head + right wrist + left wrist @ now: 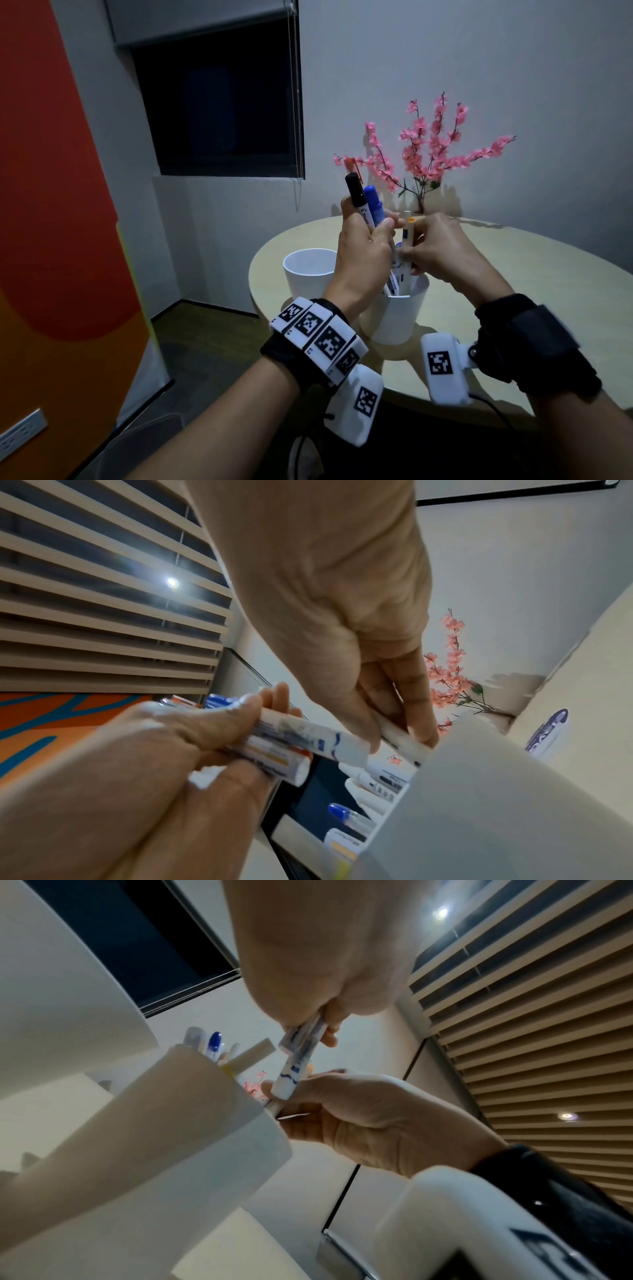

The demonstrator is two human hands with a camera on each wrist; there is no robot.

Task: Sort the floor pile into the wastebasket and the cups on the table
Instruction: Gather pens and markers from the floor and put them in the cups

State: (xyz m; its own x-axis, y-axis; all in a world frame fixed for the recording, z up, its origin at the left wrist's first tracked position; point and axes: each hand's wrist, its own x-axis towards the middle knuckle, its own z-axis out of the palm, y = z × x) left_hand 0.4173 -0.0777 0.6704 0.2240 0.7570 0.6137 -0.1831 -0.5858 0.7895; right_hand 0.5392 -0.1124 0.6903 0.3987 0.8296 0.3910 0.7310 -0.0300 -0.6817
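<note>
Now your left hand (363,253) grips a bundle of markers (363,202) while your right hand (442,250) pinches one white pen (407,246) above the near cup (397,318). That cup sits near the bench (513,274) edge; the empty cup (308,270), at ten o'clock from it, stands beside the rim, with bare bench at two o'clock.

Dim room, ceiling spotlights (172,582) flaring, wrist views blurred and warped

Round table (513,274) bears two white cups (310,270), flowers (431,154).
</note>
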